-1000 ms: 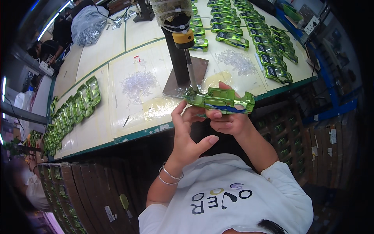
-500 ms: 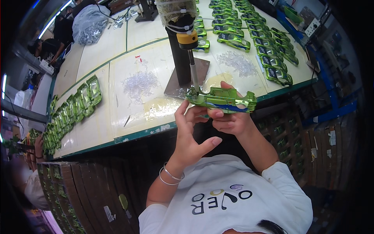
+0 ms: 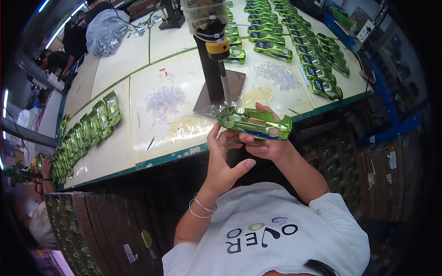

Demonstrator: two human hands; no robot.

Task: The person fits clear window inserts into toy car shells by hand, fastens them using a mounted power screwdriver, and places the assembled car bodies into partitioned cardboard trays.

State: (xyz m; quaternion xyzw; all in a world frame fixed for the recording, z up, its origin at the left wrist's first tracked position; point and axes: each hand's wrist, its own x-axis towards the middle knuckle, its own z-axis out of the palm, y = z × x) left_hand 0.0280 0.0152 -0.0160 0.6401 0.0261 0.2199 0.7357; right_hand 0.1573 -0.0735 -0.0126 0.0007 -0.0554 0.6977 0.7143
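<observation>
My right hand grips a shiny green toy car body shell near its right end, thumb on the near side and fingers reaching round behind. Its hollow inside faces up. At the shell's left end, my left hand holds with fingers curled beneath it, while the thumb sticks out apart. A slim metal rod comes down from a yellow-collared tool on a stand. Its lower end reaches into the shell's left end; whether it touches is hidden.
Piles of small clear plastic pieces flank the stand's brown base plate. Green shells stand in rows at the back right and the left. Boxes of shells sit below the table. Another person's hand is at far left.
The shell has rolled in my hands, so more of its hollow inside shows. Its right end and my right hand have shifted slightly left. My left hand stays nearly in place.
</observation>
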